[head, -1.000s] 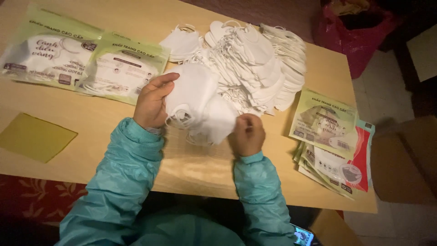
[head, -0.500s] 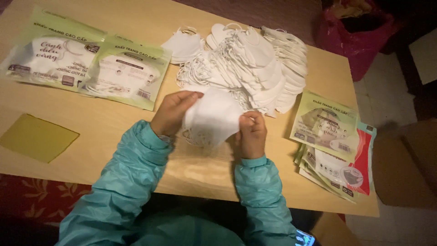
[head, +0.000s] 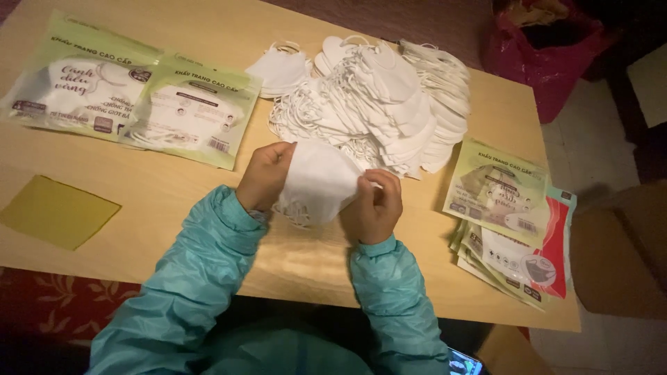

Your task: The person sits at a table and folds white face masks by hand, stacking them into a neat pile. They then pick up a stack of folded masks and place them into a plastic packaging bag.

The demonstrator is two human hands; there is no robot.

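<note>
Fingers of both hands pinch white folded mask (head: 316, 182), slightly crumpled.

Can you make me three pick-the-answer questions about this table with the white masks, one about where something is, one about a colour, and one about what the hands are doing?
1. Where is the big pile of white masks?
A. On the floor
B. On the table beyond the hands
C. Inside the red bag

2. What colour is the flat sheet near the table's left edge?
A. Yellow
B. Blue
C. Black

3. What are the hands doing?
A. Resting flat on the table
B. Both holding one white mask
C. Holding a green packet

Answers:
1. B: the pile lies on the wooden table, past both hands.
2. A: the sheet looks yellow against the wood.
3. B: the left hand and right hand grip one white mask between them, lifted over the table.
</note>
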